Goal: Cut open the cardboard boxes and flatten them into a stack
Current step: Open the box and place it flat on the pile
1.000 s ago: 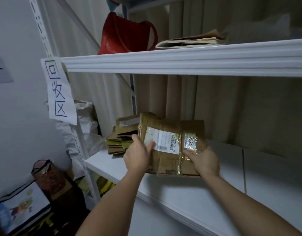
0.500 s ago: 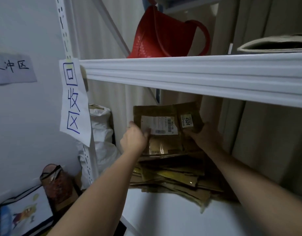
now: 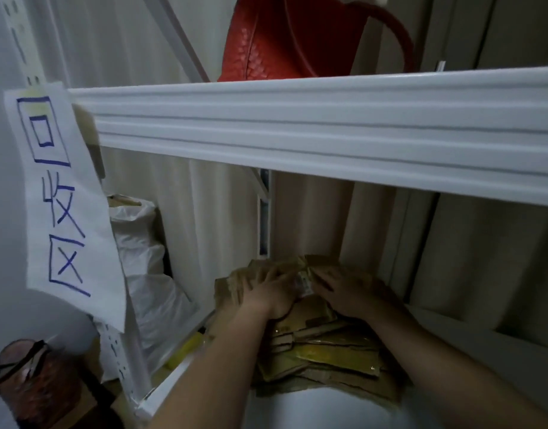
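Brown cardboard, a stack (image 3: 322, 351) of flattened boxes on the white shelf (image 3: 297, 410), and both hands are flat on top! The left hand (image 3: 266, 292) spreads straight fingers over the top box (image 3: 232, 283); the right hand (image 3: 350, 292) presses beside it, a white label (image 3: 304, 281) between their fingertips. Above the fingers sits a red bag (image 3: 291, 38).

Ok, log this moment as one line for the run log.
step: stacking | left hand: flat on top flattened box | right hand: flat on it | pile: on lower shelf | cutting: none visible
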